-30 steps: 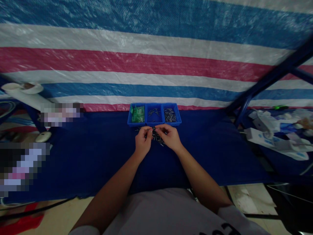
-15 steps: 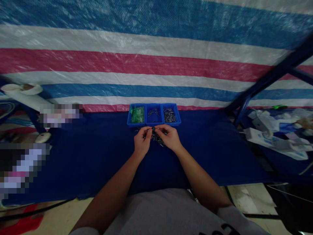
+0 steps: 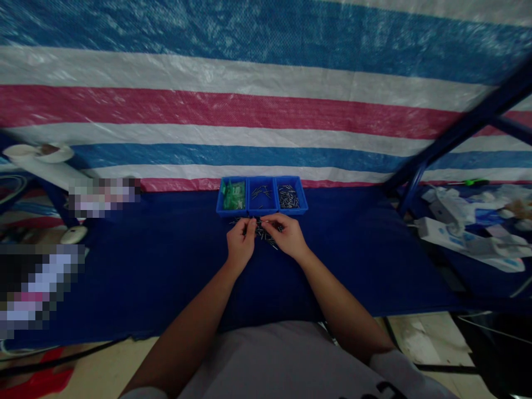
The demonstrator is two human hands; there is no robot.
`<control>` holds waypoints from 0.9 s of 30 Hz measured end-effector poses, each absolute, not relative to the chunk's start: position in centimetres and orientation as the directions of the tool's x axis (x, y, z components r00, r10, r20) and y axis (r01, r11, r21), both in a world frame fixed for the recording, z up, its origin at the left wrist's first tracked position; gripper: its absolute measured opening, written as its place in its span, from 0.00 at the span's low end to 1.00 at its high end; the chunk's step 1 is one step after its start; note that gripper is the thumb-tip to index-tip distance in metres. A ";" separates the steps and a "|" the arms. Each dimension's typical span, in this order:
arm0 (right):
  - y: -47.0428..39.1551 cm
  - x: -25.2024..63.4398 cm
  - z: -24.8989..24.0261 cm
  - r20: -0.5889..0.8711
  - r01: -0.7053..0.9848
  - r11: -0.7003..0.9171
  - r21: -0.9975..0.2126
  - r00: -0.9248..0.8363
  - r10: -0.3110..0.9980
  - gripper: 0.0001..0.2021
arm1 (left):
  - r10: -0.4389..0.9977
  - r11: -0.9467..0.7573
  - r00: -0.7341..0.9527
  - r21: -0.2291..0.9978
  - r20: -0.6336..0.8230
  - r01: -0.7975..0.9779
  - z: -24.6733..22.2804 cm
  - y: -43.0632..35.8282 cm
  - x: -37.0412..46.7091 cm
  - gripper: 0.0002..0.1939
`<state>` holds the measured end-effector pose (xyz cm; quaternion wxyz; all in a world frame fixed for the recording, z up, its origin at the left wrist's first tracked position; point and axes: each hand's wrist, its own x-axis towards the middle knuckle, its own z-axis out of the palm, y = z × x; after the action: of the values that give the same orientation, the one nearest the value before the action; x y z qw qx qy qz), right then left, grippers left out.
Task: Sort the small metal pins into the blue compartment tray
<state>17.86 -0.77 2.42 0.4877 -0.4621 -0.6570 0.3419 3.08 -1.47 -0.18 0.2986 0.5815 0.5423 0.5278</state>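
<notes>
- The blue table (image 3: 166,266) has three small blue boxes in a row near the middle of its back edge, side by side.
- The left box (image 3: 231,212) has shiny green packets (image 3: 235,195) in it.
- The middle box (image 3: 262,212) has a few thin metal sticks (image 3: 261,192) in it.
- The right box (image 3: 292,211) has lots of short metal bits (image 3: 288,197), all jumbled up.
- A messy pile of thin dark pieces (image 3: 268,239) lies on the table, just in front of the boxes, well back from the front edge.
- The left hand (image 3: 240,237) is at the left side of the pile, with thumb and finger close together. I cannot tell if it has hold of a piece.
- The right hand (image 3: 290,235) is at the right side of the pile, fingers bent and tips near the other hand's. What it holds is too small to tell.
- Both hands get in the way and hide some of the pile.
- A big striped sheet (image 3: 266,113) hangs behind the back edge.
- Blue bars (image 3: 415,185) stand by the back right corner.
- Past the right edge are a long white box (image 3: 440,233) and crumpled plastic.
- A white roll (image 3: 52,169) leans past the back left corner.
</notes>
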 end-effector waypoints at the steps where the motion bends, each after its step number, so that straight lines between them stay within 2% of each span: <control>1: -0.7 17.9 2.4 0.317 0.269 0.331 -0.904 -0.094 0.944 0.08 | 0.949 -0.228 -0.144 0.925 0.281 0.304 -0.3 -1.5 3.1 0.15; 6: -0.5 18.0 2.0 0.277 0.228 0.280 -0.933 -0.045 0.960 0.09 | 0.958 -0.234 -0.110 0.943 0.265 0.237 -0.3 -1.4 3.2 0.14; 15: -0.6 17.9 2.2 0.274 0.232 0.284 -0.931 -0.073 0.959 0.09 | 0.947 -0.287 -0.069 0.923 0.314 0.257 -0.3 -1.4 3.3 0.11; 20: -0.7 17.8 2.2 0.284 0.228 0.294 -0.928 -0.079 0.956 0.09 | 0.955 -0.274 -0.048 0.932 0.294 0.238 0.0 -1.5 3.2 0.14; 25: -0.7 17.7 2.1 0.238 0.178 0.251 -0.951 -0.090 0.967 0.09 | 0.970 -0.224 -0.047 0.954 0.237 0.197 0.5 -1.5 3.1 0.22; 27: -0.7 17.6 2.0 0.224 0.165 0.236 -0.958 -0.088 0.971 0.09 | 0.971 -0.223 -0.044 0.957 0.235 0.183 0.4 -1.4 3.1 0.21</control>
<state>17.63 -0.68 2.04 0.4915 -0.4630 -0.6134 0.4096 3.05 -1.36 0.36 0.3756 0.5802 0.4973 0.5243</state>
